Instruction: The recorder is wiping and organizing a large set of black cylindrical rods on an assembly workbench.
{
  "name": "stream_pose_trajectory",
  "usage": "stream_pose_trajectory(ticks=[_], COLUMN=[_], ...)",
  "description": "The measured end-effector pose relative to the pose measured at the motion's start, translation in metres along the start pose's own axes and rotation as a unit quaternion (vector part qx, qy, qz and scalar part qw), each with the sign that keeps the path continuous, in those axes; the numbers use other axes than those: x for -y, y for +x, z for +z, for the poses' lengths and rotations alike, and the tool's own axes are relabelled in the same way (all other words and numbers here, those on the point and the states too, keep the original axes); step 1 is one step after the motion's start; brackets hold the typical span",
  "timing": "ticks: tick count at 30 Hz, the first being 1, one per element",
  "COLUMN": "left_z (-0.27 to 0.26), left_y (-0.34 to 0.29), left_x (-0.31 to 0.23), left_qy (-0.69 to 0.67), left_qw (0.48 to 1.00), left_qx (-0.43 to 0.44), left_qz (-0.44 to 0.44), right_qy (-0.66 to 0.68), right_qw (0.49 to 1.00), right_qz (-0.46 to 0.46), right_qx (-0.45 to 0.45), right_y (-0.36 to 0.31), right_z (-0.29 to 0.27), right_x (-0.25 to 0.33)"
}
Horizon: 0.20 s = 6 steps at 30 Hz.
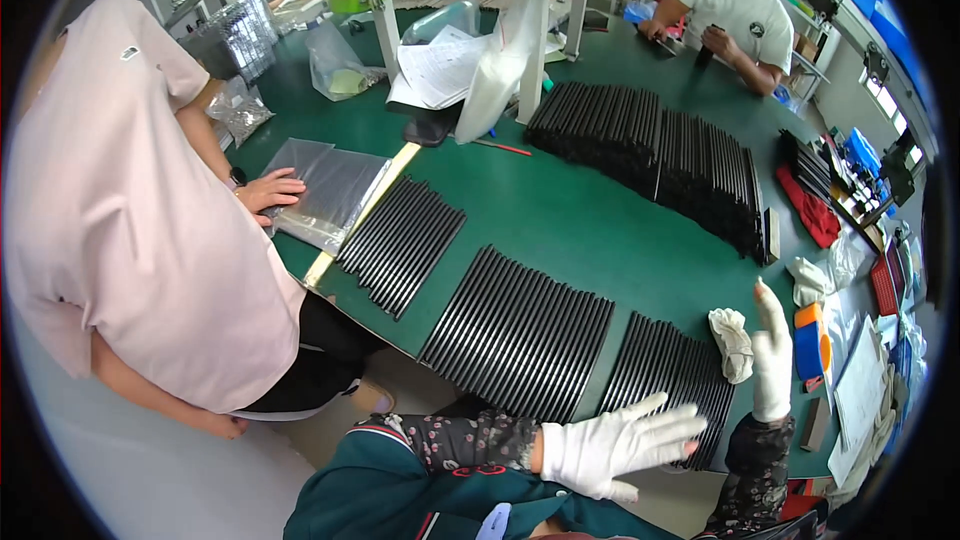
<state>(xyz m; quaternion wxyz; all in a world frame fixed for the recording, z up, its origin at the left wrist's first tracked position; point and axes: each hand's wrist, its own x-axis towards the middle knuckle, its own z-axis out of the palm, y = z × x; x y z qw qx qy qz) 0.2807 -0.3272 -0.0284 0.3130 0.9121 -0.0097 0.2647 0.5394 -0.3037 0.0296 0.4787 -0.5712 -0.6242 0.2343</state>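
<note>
My left hand (622,445), in a white work glove with bare fingertips, is open with its fingers spread. It hovers over the near end of a row of thin black rods (672,365) and holds nothing. Seen edge-on, my gloved right hand (772,352) is raised at the table's right side, its fingers stretched out and nothing visible in it. A crumpled white glove (732,345) lies just left of it. Left of the near row, a wider row of black rods (520,335) lies side by side, and beyond it a smaller group of rods (402,245).
Large stacks of black rods (645,155) lie across the green table (560,230). A person in pink (150,210) stands at left, one hand on clear plastic bags (325,190). Another person (735,20) sits opposite. Orange-and-blue tape (812,340) lies at right.
</note>
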Motion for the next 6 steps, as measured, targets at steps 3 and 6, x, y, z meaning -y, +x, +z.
stream_pose_trajectory(ticks=[3, 6], left_z=[-0.054, -0.122], left_y=[-0.014, -0.036], left_x=[0.010, 0.004], left_qy=[-0.557, -0.762], left_qw=[0.808, 0.542], left_qx=[-0.189, -0.351], left_qz=[0.046, 0.052], right_qy=[0.488, 0.514], right_qw=[0.860, 0.834], right_qz=[0.040, 0.059], right_qx=[0.147, 0.191], right_y=[0.005, 0.009], right_z=[0.018, 0.037], right_x=[0.018, 0.033])
